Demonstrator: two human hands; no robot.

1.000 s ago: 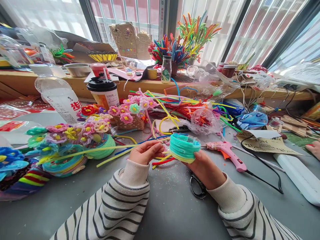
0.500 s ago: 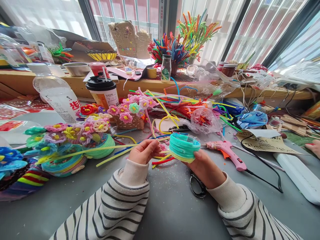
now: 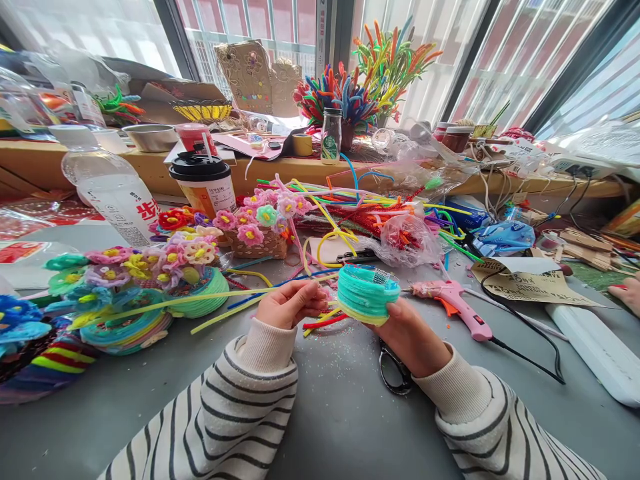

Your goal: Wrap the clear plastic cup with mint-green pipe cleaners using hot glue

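My right hand (image 3: 413, 337) grips a small round pot (image 3: 367, 297) wrapped in turquoise pipe cleaner, with pale yellow at its base. Just left of it, my left hand (image 3: 293, 303) pinches a long pale yellow pipe cleaner (image 3: 200, 295) that stretches away to the left. Between the hands, the strand's end by the pot is hard to make out. Red and yellow pipe cleaner pieces (image 3: 333, 322) lie behind and below the gap between my hands. Beneath my right hand rests a black-rimmed oval object (image 3: 394, 370).
A pink glue gun (image 3: 463, 310) with a black cable lies at right, near a white case (image 3: 597, 353). Flower-topped pots (image 3: 197, 293), a bottle (image 3: 113, 193) and a cup (image 3: 204, 183) stand at left. Another person's hand (image 3: 627, 291) shows at the right edge.
Both hands hold the same things in nearly the same places. The view has shifted very slightly, and the person's hand at the right edge shows a little more.
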